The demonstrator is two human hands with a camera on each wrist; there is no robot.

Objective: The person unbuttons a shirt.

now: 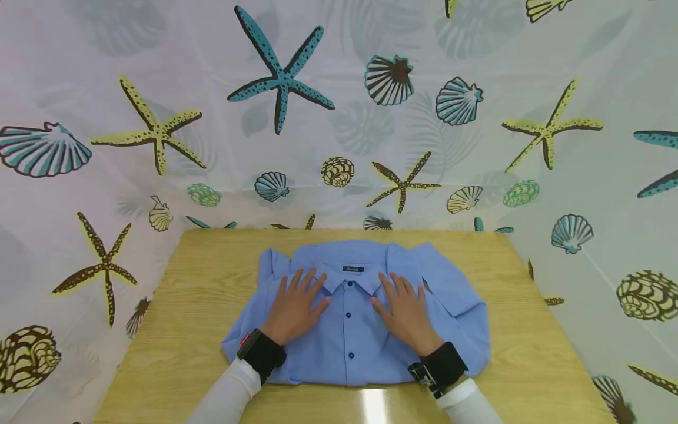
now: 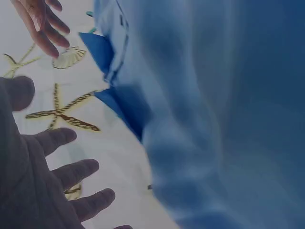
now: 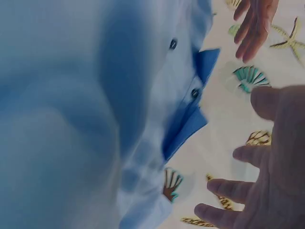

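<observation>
A light blue button-up shirt (image 1: 365, 362) lies front side up, its collar (image 1: 333, 281) pointing away from me and its sleeves bent out at the sides. Dark buttons (image 1: 348, 315) run down the middle, and a dark label (image 1: 353, 269) shows inside the neck. My left hand (image 1: 293, 306) is over the left chest, fingers spread. Over the right chest, my right hand (image 1: 406, 312) is likewise spread, palm down. Both wrist views show a gap between the fingers and the cloth. Neither the left hand (image 2: 38, 176) nor the right hand (image 3: 281, 162) holds anything.
Beneath the shirt is a light wooden table (image 1: 185, 306), with bare wood on both sides. A white curtain (image 1: 318, 35) printed with starfish and shells stands behind and beside it. Each wrist wears a black strap (image 1: 262, 355).
</observation>
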